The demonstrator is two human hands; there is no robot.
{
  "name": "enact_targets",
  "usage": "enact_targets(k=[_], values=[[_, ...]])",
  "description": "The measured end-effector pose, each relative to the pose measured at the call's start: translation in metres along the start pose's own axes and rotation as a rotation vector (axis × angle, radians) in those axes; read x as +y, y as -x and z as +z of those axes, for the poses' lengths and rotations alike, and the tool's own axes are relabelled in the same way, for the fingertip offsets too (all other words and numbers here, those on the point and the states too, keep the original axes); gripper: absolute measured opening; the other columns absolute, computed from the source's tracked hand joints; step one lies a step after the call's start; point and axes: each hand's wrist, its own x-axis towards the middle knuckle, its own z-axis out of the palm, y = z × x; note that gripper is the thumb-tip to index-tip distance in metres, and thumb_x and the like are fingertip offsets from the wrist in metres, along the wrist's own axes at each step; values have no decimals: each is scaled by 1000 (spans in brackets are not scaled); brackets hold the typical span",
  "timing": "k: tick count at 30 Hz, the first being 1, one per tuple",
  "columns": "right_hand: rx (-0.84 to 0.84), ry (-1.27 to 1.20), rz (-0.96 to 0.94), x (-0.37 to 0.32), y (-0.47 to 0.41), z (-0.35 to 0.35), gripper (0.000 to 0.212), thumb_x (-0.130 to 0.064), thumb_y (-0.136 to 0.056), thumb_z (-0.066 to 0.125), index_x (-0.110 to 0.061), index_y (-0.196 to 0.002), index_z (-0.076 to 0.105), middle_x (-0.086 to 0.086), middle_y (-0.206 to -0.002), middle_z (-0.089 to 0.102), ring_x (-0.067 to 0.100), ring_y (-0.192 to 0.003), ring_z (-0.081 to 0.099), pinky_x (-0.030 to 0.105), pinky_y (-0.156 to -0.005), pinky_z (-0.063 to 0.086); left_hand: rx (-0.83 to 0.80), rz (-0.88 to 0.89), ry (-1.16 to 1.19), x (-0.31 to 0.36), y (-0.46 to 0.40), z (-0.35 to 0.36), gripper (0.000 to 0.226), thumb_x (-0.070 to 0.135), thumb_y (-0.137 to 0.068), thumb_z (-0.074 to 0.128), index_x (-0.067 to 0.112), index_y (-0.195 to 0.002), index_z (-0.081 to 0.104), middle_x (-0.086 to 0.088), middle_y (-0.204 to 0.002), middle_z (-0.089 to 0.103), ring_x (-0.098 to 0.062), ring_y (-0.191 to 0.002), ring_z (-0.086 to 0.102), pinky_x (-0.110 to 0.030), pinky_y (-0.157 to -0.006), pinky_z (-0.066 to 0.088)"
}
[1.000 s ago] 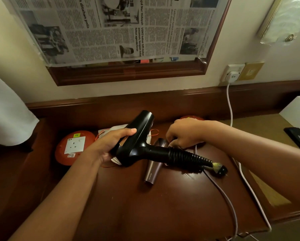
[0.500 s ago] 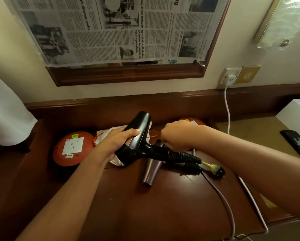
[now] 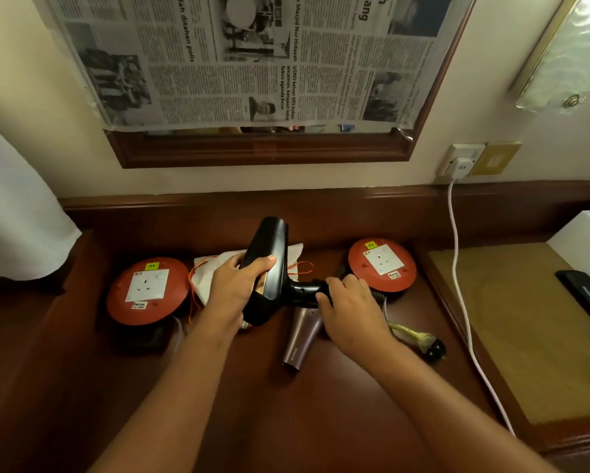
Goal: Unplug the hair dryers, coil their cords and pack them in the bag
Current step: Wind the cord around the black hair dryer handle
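Worktop (image 3: pixel 321 421): dark brown wood, raised back ledge along the far edge, a step at the right edge down to a tan surface (image 3: pixel 512 336). Near half bare apart from the forearms; open room there.

Black hair dryer (image 3: pixel 269 268): lifted above the worktop centre, barrel pointing far, handle running right.

Left hand (image 3: pixel 234 288): fingers wrapped around the dryer's barrel, thumb across the top.

Right hand (image 3: pixel 348 305): fingers curled closed around the dryer's handle end.

Mauve hair dryer (image 3: pixel 300 339): lying on the worktop under the hands, only one tapered end visible, pointing near.

Black plug (image 3: pixel 435 349): on the worktop right of the right hand, with a yellowish tie (image 3: pixel 409 332) on its cord.

White drawstring bag (image 3: pixel 211 278): flat behind the left hand, orange cord loose at its edges.

Two orange cable reels: left one (image 3: pixel 147 291) beside the bag, right one (image 3: pixel 382 264) just beyond the right hand near the right edge.

White cord (image 3: pixel 464 302): from a wall socket (image 3: pixel 461 162) down over the tan surface to the near right edge.

Black phone (image 3: pixel 587 295): far right margin.
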Motion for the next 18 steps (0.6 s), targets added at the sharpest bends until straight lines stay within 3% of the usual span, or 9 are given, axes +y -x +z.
enact_targets(k=[3, 7, 11, 15, 18], values=[[136, -122, 19, 0, 13, 11, 32, -35, -99, 41, -13, -123, 45, 5, -119, 39, 12, -91, 41, 19, -76, 34, 7, -36, 56, -4, 7, 5, 32, 22, -78, 76, 13, -106, 66, -9, -93, 70, -25, -83, 68, -29, -66, 55], [213, -231, 39, -2, 19, 17, 29, -31, -97, 48, -10, -115, 44, 6, -115, 41, 15, -94, 43, 23, -77, 39, 2, -78, 83, -7, 14, 6, 25, 27, -78, 76, 19, -98, 63, -10, -96, 69, -29, -87, 68, -31, -67, 55], [230, -359, -10, -7, 25, 17, 26, -34, -98, 44, -13, -109, 52, -3, -108, 44, 13, -94, 45, 24, -81, 39, 45, -97, 103, -7, 19, 1, 38, 33, -76, 77, 17, -108, 63, -8, -99, 68, -28, -90, 67, -34, -71, 54], [289, -588, 53, -7, 23, 10, 20, -20, -97, 50, -17, -78, 53, -5, -83, 51, 7, -77, 48, 22, -70, 35, 39, -98, 108, -9, 22, -9, 46, 32, -74, 78, 15, -114, 63, -11, -104, 69, -30, -93, 68, -43, -82, 56], [208, -583, 47, -2, 21, 6, 10, -16, -93, 57, -17, -83, 58, -5, -85, 55, 7, -79, 52, 21, -72, 40, 1, -98, 114, -8, 26, -13, 40, 30, -78, 75, 13, -113, 63, -11, -101, 69, -28, -88, 68, -36, -71, 56]])
